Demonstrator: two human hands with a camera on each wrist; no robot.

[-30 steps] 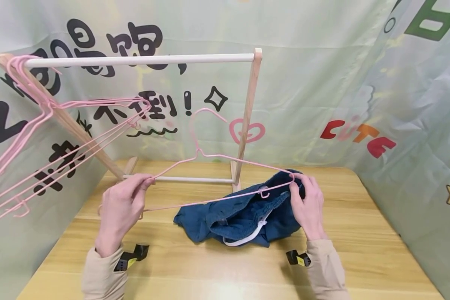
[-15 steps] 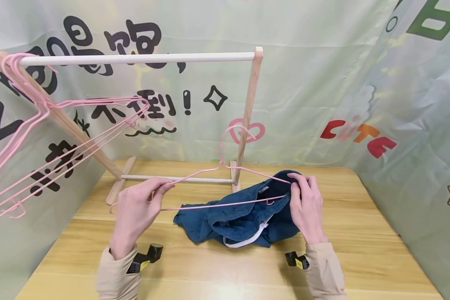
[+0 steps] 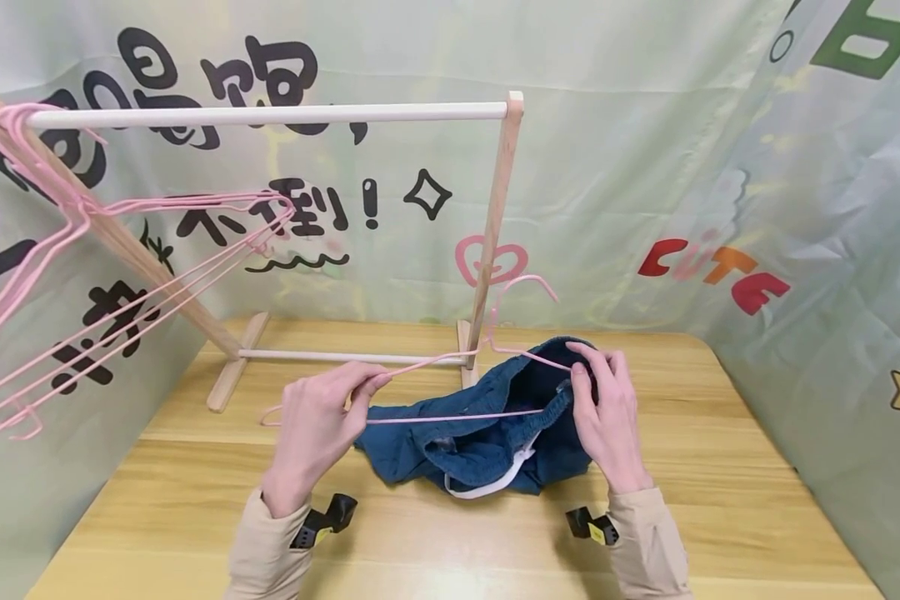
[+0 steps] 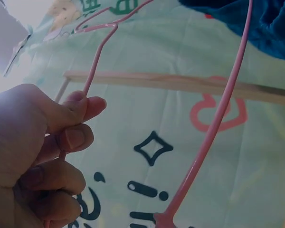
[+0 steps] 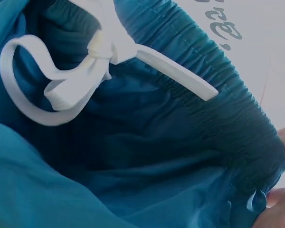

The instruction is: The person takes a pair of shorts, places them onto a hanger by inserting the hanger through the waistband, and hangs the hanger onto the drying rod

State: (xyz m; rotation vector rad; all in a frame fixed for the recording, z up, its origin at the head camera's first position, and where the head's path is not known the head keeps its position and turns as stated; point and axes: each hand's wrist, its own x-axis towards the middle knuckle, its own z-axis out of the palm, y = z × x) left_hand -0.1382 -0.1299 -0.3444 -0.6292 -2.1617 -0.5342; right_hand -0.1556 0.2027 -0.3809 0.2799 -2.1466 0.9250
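My left hand [image 3: 322,429] pinches one sloping arm of a pink clothes hanger [image 3: 495,315], hook upward; in the left wrist view the hanger [image 4: 213,126] runs past the thumb and fingers. Crumpled on the table lies a pair of dark blue pants [image 3: 405,454] with an elastic waist and a tied white drawstring [image 3: 495,485]. At the raised right end of the waist opening, my right hand [image 3: 606,412] grips the waistband. The hanger's far end reaches into that opening, its tip hidden by cloth. Seen close, the waistband [image 5: 237,95] is gathered, fingers at its edge.
A wooden rack with a white top rail [image 3: 270,115] stands behind at the left. Several more pink hangers [image 3: 82,204] hang from its left end, jutting forward. The wooden table [image 3: 720,500] extends right, and a printed cloth backdrop [image 3: 607,167] closes off the back.
My left hand has moved right and slightly down with the hanger, whose right end has slid into the waist opening. My right hand has stayed nearly in place at the waistband.
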